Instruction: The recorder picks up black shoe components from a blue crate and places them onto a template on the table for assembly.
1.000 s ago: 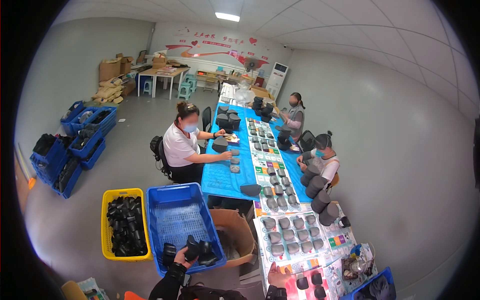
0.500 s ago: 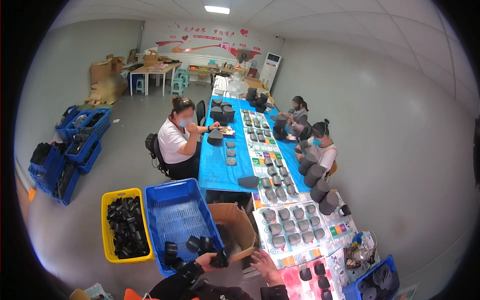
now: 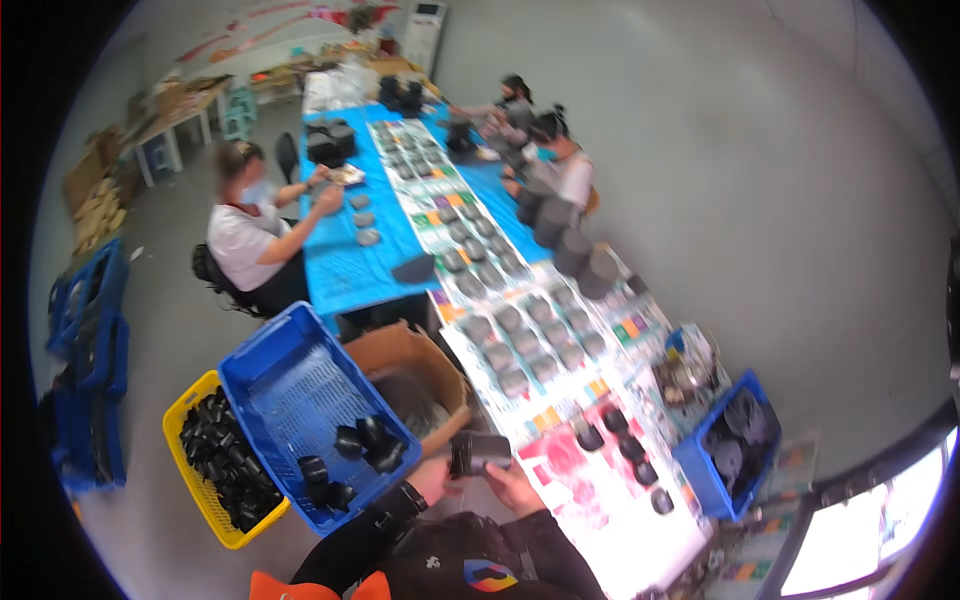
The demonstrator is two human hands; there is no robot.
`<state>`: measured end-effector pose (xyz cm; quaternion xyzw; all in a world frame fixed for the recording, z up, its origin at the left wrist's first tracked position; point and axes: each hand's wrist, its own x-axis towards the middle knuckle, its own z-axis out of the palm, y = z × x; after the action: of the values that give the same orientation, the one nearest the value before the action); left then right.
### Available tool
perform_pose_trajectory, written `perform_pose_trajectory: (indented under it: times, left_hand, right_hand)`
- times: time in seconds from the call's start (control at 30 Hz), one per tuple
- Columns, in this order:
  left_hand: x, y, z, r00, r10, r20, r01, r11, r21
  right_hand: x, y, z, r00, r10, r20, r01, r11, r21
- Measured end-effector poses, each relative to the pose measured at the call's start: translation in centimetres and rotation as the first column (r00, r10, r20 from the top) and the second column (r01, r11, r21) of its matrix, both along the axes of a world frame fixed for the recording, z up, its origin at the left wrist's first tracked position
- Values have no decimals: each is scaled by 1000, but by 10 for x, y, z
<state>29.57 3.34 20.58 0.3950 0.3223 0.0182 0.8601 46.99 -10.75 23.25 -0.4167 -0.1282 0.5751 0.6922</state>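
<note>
Both my hands hold a black, curved, cup-like piece point(image 3: 478, 453) in front of my body. My left hand point(image 3: 435, 482) grips it at its left side. My right hand point(image 3: 514, 488) has its fingers closed on the right side, with the thumb near the lower edge. Just left of my hands is a blue plastic crate point(image 3: 288, 385) with several similar black pieces point(image 3: 370, 440) at its near end. Right of my hands, a pink-stained sheet point(image 3: 560, 465) lies on the table, bearing a row of dark pieces point(image 3: 631, 448).
A yellow crate point(image 3: 176, 425) full of black pieces adjoins the blue one. Beyond my hands stands an open cardboard box point(image 3: 452, 405). Grey pieces point(image 3: 543, 337) sit in rows on printed sheets. Several people work along the blue-covered table point(image 3: 345, 270). Another blue crate point(image 3: 705, 480) is at the right.
My view has swung right. The black piece has moved from above the crate's near edge to before my body. My right hand, empty and spread before, has closed on it too.
</note>
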Motion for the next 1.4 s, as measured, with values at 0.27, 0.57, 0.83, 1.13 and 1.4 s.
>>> perform_pose_trajectory:
  times: [0.27,0.57,0.83,1.13,1.4]
  left_hand:
    - [9,5,47,980,-20,197,60,978,-198]
    - [-24,28,48,956,81,283,-25,980,-196]
    - [-29,39,63,949,25,314,13,993,-118]
    - [14,2,31,998,-32,50,26,993,115]
    - [34,-37,42,993,72,-94,-64,995,78]
  right_hand:
    - [-19,-3,59,504,183,844,190,930,-316]
    - [-63,22,109,205,135,969,379,902,-206]
    - [-25,13,80,763,-47,645,343,875,-342]
    - [29,-74,21,742,-117,660,453,812,-367]
    - [195,-252,-139,490,-569,660,867,239,-438]
